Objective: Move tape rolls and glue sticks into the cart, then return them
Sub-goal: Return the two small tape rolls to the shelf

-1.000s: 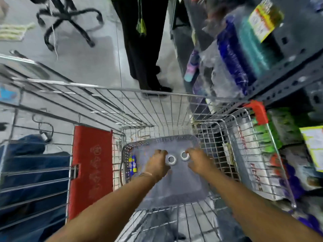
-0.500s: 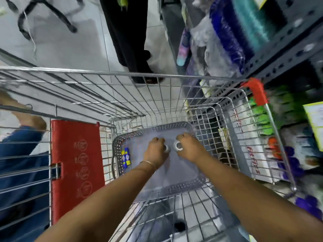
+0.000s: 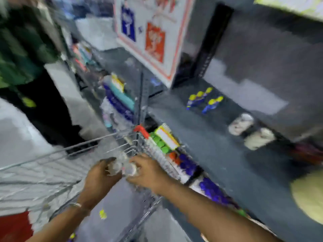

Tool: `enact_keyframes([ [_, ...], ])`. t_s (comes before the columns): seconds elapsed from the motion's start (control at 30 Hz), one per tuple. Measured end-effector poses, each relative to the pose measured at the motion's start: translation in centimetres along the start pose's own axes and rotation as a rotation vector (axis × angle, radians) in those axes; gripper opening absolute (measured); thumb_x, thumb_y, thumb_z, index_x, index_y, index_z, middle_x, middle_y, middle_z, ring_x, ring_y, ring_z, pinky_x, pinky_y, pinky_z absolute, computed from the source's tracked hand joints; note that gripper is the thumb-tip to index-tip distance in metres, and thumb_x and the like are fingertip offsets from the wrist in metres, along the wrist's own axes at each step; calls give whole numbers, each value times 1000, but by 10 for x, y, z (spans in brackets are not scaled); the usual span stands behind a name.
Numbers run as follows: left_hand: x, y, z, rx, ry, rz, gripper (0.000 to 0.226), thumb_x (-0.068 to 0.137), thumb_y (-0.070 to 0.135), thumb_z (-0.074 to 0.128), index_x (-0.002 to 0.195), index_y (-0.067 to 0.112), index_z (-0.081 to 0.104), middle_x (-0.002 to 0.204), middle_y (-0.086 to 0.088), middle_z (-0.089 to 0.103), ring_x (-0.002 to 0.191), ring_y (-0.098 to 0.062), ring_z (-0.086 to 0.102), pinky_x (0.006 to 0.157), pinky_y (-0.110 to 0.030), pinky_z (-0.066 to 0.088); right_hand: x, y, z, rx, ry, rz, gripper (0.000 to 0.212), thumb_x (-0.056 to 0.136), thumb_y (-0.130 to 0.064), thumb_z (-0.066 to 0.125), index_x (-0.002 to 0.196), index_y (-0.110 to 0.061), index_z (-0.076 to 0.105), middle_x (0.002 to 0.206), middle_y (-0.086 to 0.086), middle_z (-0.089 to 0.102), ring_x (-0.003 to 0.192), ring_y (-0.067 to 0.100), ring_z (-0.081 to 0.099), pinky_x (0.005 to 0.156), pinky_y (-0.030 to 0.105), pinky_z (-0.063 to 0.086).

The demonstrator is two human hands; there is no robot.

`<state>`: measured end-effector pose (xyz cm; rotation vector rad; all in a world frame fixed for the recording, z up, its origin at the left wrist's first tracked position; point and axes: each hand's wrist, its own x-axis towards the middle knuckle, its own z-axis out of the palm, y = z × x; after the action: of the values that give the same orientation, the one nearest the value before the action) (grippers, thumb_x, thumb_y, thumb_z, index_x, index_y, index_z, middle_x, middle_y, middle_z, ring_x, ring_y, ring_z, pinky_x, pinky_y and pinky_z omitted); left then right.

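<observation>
The picture is blurred by motion. My left hand (image 3: 100, 175) and my right hand (image 3: 146, 170) are raised side by side above the wire cart (image 3: 73, 149), each closed on a clear tape roll (image 3: 113, 167); the right hand's tape roll (image 3: 130, 170) touches the left one. On the dark shelf (image 3: 201, 137) to the right lie blue-and-yellow glue sticks (image 3: 201, 99) and two stacks of tape rolls (image 3: 241, 124). A yellow-tipped glue stick (image 3: 102, 213) shows in the cart's bottom.
A person in dark trousers (image 3: 40, 105) stands beyond the cart's far end. A red-and-blue sign (image 3: 150, 32) stands on the shelf. Packaged goods (image 3: 164, 142) fill the lower shelf right beside the cart's red corner (image 3: 140, 129).
Both hands closed on the two tape rolls in the cart tray and lifted them up to rim height. My view swung up and right to the shelf.
</observation>
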<state>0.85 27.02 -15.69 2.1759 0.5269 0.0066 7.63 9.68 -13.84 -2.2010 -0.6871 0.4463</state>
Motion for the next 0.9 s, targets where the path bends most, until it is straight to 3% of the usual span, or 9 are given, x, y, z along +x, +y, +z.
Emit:
enact_keyframes([
  [0.13, -3, 101, 15, -65, -60, 218, 37, 64, 23, 84, 96, 31, 68, 71, 17, 70, 74, 1, 67, 72, -20, 53, -51, -13, -73, 57, 274, -1, 51, 64, -18, 82, 112, -19, 64, 107, 7, 65, 97, 18, 62, 87, 25, 49],
  [0.23, -6, 168, 40, -92, -96, 390, 40, 62, 14, 85, 100, 15, 72, 88, 6, 69, 81, -14, 65, 74, 1, 42, -89, -9, -123, 105, 451, 52, 53, 61, -22, 84, 111, -19, 66, 102, 1, 64, 87, 9, 65, 83, 23, 54],
  [0.3, -4, 206, 66, -123, -146, 488, 47, 59, 24, 85, 103, 15, 72, 97, 1, 70, 89, -17, 67, 81, -12, 47, -120, -1, -160, 98, 590, 109, 55, 59, -23, 86, 111, -19, 67, 101, -1, 64, 88, 8, 65, 85, 24, 54],
  [0.4, 7, 251, 101, -146, -169, 566, 56, 55, 31, 85, 108, 21, 69, 103, -2, 72, 92, -16, 69, 88, -23, 51, -152, 14, -205, 104, 757, 204, 45, 64, -21, 82, 106, -16, 67, 100, 8, 71, 92, 23, 68, 89, 45, 54],
  [0.53, 14, 311, 134, -233, -239, 590, 61, 53, 37, 82, 109, 18, 67, 97, -3, 75, 88, -16, 70, 91, -36, 56, -182, 52, -259, 65, 932, 345, 47, 62, -29, 81, 107, -28, 66, 103, 2, 74, 94, 21, 70, 91, 40, 55],
  [0.67, 28, 342, 159, -246, -263, 636, 56, 62, 20, 87, 112, 9, 66, 110, -9, 72, 95, -19, 69, 97, -37, 52, -187, 88, -291, 158, 993, 396, 57, 71, 0, 78, 122, -7, 56, 97, 4, 66, 72, 2, 61, 65, 4, 49],
  [0.77, 39, 356, 177, -177, -292, 670, 52, 64, 24, 86, 108, 6, 67, 119, -12, 69, 109, -24, 64, 104, -33, 45, -179, 105, -304, 143, 1027, 369, 55, 74, 0, 76, 123, -7, 51, 94, 3, 65, 74, 9, 63, 66, 7, 49],
  [0.83, 41, 362, 185, -154, -321, 672, 53, 70, 17, 83, 117, 1, 63, 117, -13, 69, 108, -22, 63, 95, -15, 40, -171, 113, -307, 144, 1021, 352, 55, 75, -1, 76, 122, -8, 50, 97, 6, 66, 85, 19, 65, 77, 22, 53],
  [0.9, 44, 365, 193, -157, -339, 684, 59, 73, 16, 80, 124, 0, 57, 113, -13, 70, 102, -21, 64, 84, -10, 38, -164, 119, -311, 157, 1000, 337, 53, 76, 1, 75, 122, -6, 49, 96, 5, 66, 85, 18, 65, 76, 21, 53],
])
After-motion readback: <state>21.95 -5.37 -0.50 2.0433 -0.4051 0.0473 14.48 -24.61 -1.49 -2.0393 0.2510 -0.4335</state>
